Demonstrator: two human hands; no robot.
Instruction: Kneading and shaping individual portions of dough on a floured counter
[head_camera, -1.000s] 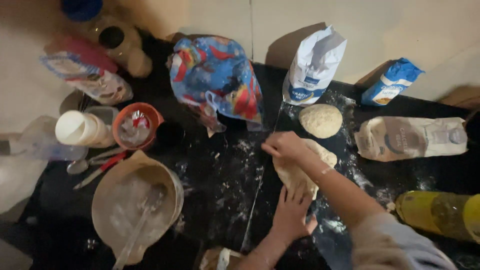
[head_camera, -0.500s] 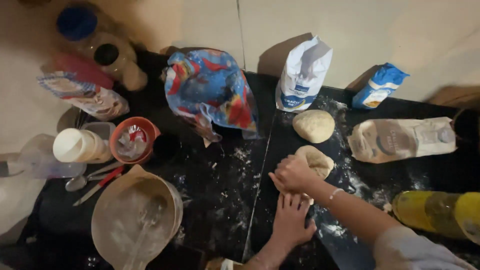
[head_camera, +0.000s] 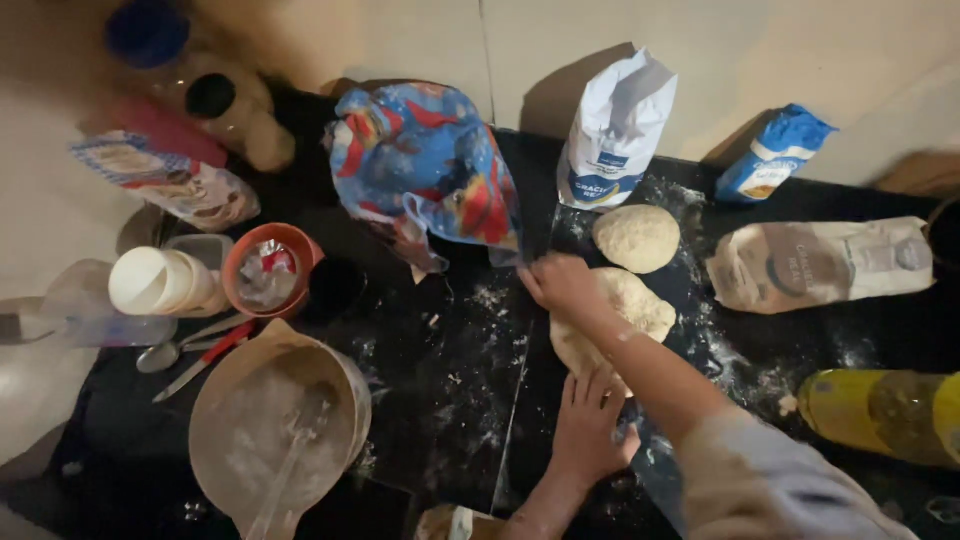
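Head view | your right hand (head_camera: 565, 285) presses flat on the pale flattened dough piece (head_camera: 625, 315) | left hand (head_camera: 590, 420) open, steadying its near edge, grasping nothing

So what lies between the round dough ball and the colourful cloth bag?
In the head view, only bare dark countertop lies between the round dough ball and the colourful cloth bag.

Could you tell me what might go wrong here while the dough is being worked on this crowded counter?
The right hand pressing the flattened dough sits close to the upright open flour bag; a wide push might tip it. The dough ball almost touches the worked piece and could stick to it. The left hand rests on the floury dark counter, where it could slip.
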